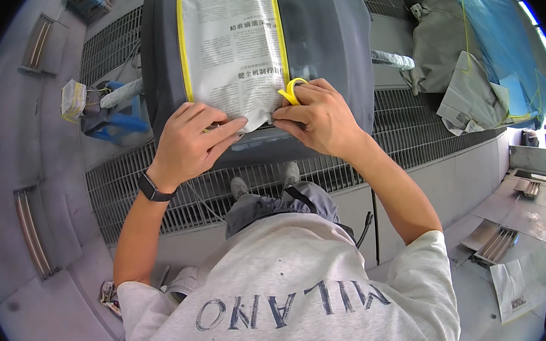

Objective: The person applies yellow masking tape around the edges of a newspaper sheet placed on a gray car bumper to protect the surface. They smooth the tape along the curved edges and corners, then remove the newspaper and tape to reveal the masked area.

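Our left hand [191,135] pinched the lower edge of a newspaper sheet [223,41] laid over a dark grey panel [328,38], apparently to keep it taut, while our right hand [323,117] grasped a yellow tape roll [289,94] at the sheet's lower right corner, seemingly for keeping it handy beside the taped margin.

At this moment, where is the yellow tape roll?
In the upper middle of the head view, the yellow tape roll is held in the right hand, beside the right edge of the newspaper sheet.
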The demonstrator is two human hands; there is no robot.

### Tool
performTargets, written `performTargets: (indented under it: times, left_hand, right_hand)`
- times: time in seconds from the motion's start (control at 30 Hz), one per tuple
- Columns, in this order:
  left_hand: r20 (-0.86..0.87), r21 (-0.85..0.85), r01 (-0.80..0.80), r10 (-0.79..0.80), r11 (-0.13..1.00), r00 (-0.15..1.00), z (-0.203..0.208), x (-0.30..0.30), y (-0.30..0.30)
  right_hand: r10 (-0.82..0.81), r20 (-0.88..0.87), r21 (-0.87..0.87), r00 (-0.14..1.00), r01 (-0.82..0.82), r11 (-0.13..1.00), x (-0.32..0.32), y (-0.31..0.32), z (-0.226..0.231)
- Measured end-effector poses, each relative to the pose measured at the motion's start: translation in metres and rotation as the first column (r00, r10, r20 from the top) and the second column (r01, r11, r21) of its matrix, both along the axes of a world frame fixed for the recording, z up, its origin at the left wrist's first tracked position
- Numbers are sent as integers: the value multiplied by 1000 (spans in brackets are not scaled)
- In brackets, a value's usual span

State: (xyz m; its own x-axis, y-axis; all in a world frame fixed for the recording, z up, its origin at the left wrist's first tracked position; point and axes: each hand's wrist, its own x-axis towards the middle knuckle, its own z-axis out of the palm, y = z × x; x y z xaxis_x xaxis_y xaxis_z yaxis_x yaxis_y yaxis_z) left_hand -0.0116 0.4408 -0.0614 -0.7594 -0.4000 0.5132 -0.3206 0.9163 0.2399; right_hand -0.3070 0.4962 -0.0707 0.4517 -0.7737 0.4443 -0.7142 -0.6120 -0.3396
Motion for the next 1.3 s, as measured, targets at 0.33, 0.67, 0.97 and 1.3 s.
performTargets:
  times: [0.33,0.67,0.97,1.3]
  left_hand:
    - [159,-25,-18,22,1000,987,-1,10,-4]
    - [101,33,-34,30,999,994,7,14,-4]
    - [102,3,-25,24,1000,995,7,15,0]
    - [62,64,-124,120,990,991,-4,14,7]
  right_hand:
    - [-96,-166,-85,981,83,993,11,22,2]
    - [14,-103,-25,995,-17,1000,13,22,-6]
    - [-87,121,-16,989,90,996,21,15,-11]
    - [21,53,-55,998,-18,998,14,9,-12]
